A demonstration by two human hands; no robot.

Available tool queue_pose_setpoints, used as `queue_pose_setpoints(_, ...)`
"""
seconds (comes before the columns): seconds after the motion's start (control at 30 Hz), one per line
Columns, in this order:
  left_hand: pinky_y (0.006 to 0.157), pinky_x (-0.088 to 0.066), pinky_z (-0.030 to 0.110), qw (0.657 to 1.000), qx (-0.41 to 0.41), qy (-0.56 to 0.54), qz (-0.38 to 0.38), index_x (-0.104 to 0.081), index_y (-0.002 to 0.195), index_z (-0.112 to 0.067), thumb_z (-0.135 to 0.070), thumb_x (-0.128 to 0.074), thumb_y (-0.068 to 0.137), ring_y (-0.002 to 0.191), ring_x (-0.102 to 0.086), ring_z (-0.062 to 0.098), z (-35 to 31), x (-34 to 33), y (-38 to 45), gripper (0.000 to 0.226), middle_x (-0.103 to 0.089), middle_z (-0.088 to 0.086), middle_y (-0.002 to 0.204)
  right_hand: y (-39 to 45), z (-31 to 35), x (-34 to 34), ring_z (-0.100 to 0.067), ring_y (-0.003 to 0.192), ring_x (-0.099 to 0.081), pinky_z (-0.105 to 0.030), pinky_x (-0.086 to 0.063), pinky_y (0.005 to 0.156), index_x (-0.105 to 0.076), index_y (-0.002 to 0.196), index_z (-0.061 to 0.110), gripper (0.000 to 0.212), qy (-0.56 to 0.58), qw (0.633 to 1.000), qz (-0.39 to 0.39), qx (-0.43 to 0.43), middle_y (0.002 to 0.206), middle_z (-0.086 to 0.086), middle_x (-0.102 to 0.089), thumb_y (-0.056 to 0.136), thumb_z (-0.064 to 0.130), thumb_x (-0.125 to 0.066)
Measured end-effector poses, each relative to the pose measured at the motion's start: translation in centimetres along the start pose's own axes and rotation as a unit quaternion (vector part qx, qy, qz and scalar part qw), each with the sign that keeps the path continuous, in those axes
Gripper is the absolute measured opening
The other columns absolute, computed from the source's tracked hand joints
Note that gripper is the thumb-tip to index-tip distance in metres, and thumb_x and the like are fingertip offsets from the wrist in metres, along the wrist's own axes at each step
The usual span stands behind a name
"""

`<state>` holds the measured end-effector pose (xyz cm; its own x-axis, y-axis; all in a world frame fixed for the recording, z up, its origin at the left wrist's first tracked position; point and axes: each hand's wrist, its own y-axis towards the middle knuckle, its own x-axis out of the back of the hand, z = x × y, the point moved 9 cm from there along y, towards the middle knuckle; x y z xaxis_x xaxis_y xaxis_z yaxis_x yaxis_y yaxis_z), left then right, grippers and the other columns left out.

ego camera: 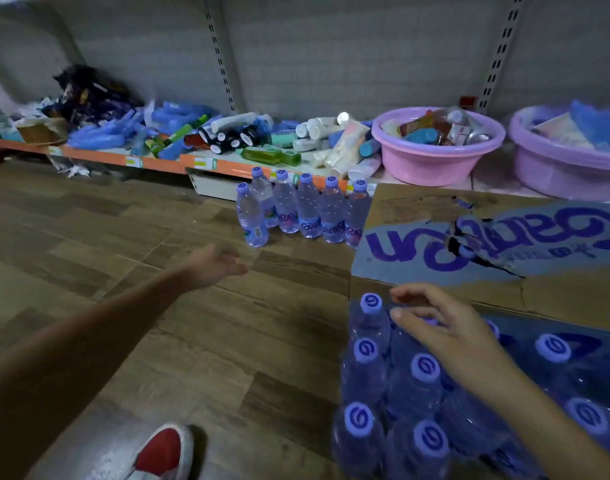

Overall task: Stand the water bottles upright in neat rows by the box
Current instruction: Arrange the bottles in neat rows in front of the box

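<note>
Here, wood-look floor (130,237), low cluttered shelf (165,162), grey slotted wall (331,57)

You saw "Ganten" printed upside down in purple on the box flap (493,237), partial "Gan" lettering on the standing bottles' labels (310,225), a swirl logo on each purple cap (371,302).

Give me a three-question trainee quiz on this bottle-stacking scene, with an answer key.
1. True or false: the left hand holds a bottle.
2. How many water bottles stand on the floor beside the cardboard box?
3. The right hand is over: A) the pink basin, B) the capped bottles in the pack, C) the red shoe.

Key: 1 false, it is open and empty. 2 six. 3 B.
</note>
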<state>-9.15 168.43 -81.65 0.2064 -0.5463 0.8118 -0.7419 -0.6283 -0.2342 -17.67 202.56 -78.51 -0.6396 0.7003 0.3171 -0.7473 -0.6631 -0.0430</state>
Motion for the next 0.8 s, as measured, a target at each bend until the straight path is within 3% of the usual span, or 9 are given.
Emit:
queue_pose_setpoints(0.1, 0.078, -0.036, 0.024, 0.997, 0.002, -0.073, -0.04, -0.054, 0.121, -0.009, -0.026, -0.069, 0.081, 0.091, -0.052, 0.017, 1.9, 0.3, 5.4, 0.046, -0.062, 0.008, 0.114, 5.4, 1.2, -2.8, 0.004, 0.094, -0.062, -0.019, -0.048, 0.081, -0.06, 0.097, 0.037, 0.018, 0.021, 1.0, -0.015, 0.015, 0.103, 0.015, -0.064, 0.085, 0.024, -0.061)
queue_pose_setpoints(0.23, 0.067, -0.039, 0.027, 0.986, 0.008, -0.16, -0.047, -0.055, 0.116, -0.01, -0.021, -0.067, 0.083, 0.085, -0.051, 0.017, 4.8, -0.2, 12.7, 0.037, -0.06, 0.007, 0.106, 12.7, 0.6, -6.8, -0.008, 0.1, -0.06, -0.029, -0.049, 0.086, -0.059, 0.1, 0.034, 0.019, 0.021, 0.999, -0.05, 0.0, 0.108, 0.011, -0.061, 0.087, 0.019, -0.06)
queue_pose_setpoints(0.37, 0.053, -0.042, 0.011, 0.974, -0.036, -0.221, -0.021, -0.062, 0.098, -0.005, -0.005, -0.063, 0.084, 0.063, -0.057, -0.002, 5.5, 0.8, 20.5, 0.015, -0.066, -0.007, 0.072, 19.1, -1.8, -8.2, -0.008, 0.105, -0.056, -0.036, -0.048, 0.097, -0.054, 0.111, 0.029, 0.022, 0.018, 0.993, -0.092, -0.071, 0.115, 0.008, -0.057, 0.09, 0.021, -0.056)
queue_pose_setpoints(0.4, 0.054, -0.044, 0.008, 0.969, -0.054, -0.24, -0.02, -0.062, 0.1, -0.007, 0.002, -0.06, 0.083, 0.07, -0.06, 0.0, 5.1, 1.4, 22.3, 0.019, -0.069, -0.009, 0.07, 20.7, -2.5, -8.3, -0.011, 0.107, -0.055, -0.036, -0.046, 0.097, -0.051, 0.116, 0.027, 0.025, 0.013, 0.99, -0.097, -0.097, 0.117, 0.007, -0.056, 0.091, 0.021, -0.055)
queue_pose_setpoints(0.5, 0.084, -0.049, 0.032, 0.95, -0.064, -0.304, 0.004, -0.03, 0.14, -0.011, 0.011, -0.053, 0.084, 0.11, -0.058, 0.022, 4.2, 2.2, 26.4, 0.065, -0.061, 0.019, 0.122, 25.4, -4.1, -7.5, -0.014, 0.117, -0.047, -0.025, -0.04, 0.093, -0.039, 0.136, 0.017, 0.045, -0.018, 0.982, -0.119, -0.146, 0.126, 0.003, -0.045, 0.093, 0.017, -0.053)
queue_pose_setpoints(0.57, 0.084, -0.049, 0.033, 0.938, -0.113, -0.323, 0.055, -0.042, 0.129, -0.015, 0.012, -0.055, 0.082, 0.09, -0.065, 0.001, 3.7, 1.3, 28.4, 0.057, -0.063, 0.016, 0.122, 28.4, -4.6, -6.3, -0.01, 0.113, -0.047, -0.011, -0.043, 0.083, -0.035, 0.141, 0.01, 0.05, -0.041, 0.977, -0.148, -0.145, 0.128, -0.001, -0.047, 0.094, 0.01, -0.05)
queue_pose_setpoints(0.63, 0.078, -0.048, 0.031, 0.936, -0.129, -0.32, 0.069, -0.051, 0.1, -0.026, -0.009, -0.076, 0.068, 0.074, -0.062, 0.0, 4.7, 0.5, 29.8, 0.044, -0.07, 0.006, 0.103, 31.7, -4.8, -4.8, -0.001, 0.101, -0.054, -0.003, -0.045, 0.075, -0.038, 0.138, 0.004, 0.047, -0.073, 0.973, -0.178, -0.128, 0.124, -0.004, -0.052, 0.093, 0.004, -0.05)
queue_pose_setpoints(0.7, 0.078, -0.048, 0.03, 0.941, -0.133, -0.308, 0.044, -0.047, 0.087, -0.033, -0.041, -0.078, 0.045, 0.082, -0.058, 0.011, 5.8, 0.0, 30.9, 0.053, -0.063, -0.001, 0.094, 34.3, -6.0, -3.4, -0.004, 0.104, -0.056, -0.019, -0.047, 0.091, -0.041, 0.136, 0.007, 0.058, -0.103, 0.962, -0.211, -0.142, 0.123, -0.002, -0.053, 0.085, 0.021, -0.062)
queue_pose_setpoints(0.8, 0.08, -0.045, 0.034, 0.936, -0.16, -0.313, 0.009, -0.039, 0.08, -0.034, -0.048, -0.073, 0.044, 0.085, -0.052, 0.015, 5.9, -0.5, 31.7, 0.052, -0.055, -0.003, 0.089, 36.4, -8.7, -2.6, -0.021, 0.111, -0.057, -0.04, -0.044, 0.102, -0.047, 0.13, 0.007, 0.073, -0.11, 0.945, -0.251, -0.179, 0.12, -0.008, -0.058, 0.069, 0.039, -0.072)
